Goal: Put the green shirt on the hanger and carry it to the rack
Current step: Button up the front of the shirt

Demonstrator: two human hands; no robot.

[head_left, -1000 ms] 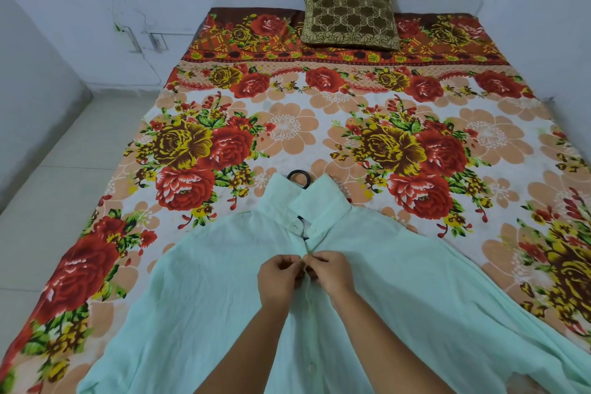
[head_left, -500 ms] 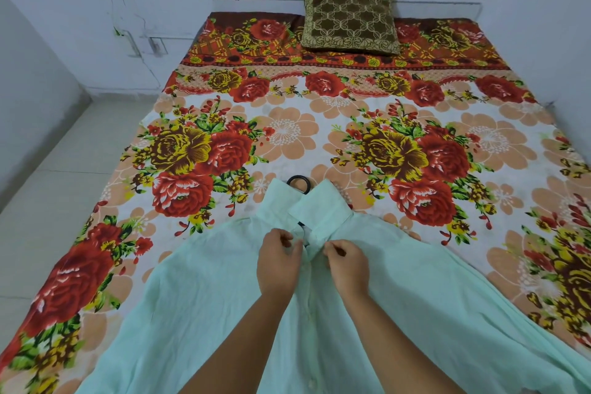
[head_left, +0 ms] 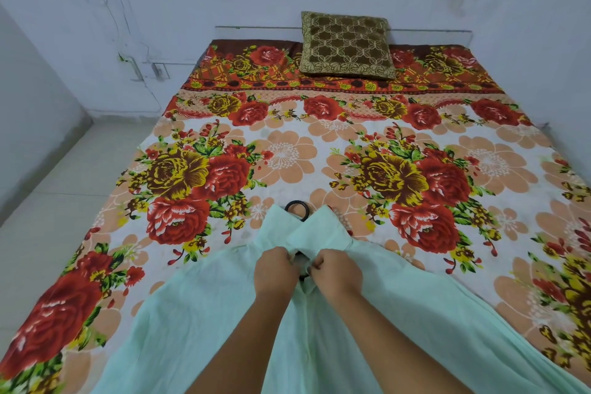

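On the bed [head_left: 287, 153], the green shirt [head_left: 198, 323] lies lengthwise toward 12 o'clock, hanger [head_left: 296, 202] hook just past the collar, where left hand [head_left: 275, 270] and right hand [head_left: 336, 272], equally near, each pinch a front edge.

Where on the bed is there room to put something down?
The flowered bedsheet lies bare from the brown-gold patterned cushion down to the black hanger hook, and on either side of it. The near end is crowded: the pale green shirt spreads across it, with the left hand and right hand gripping its collar opening.
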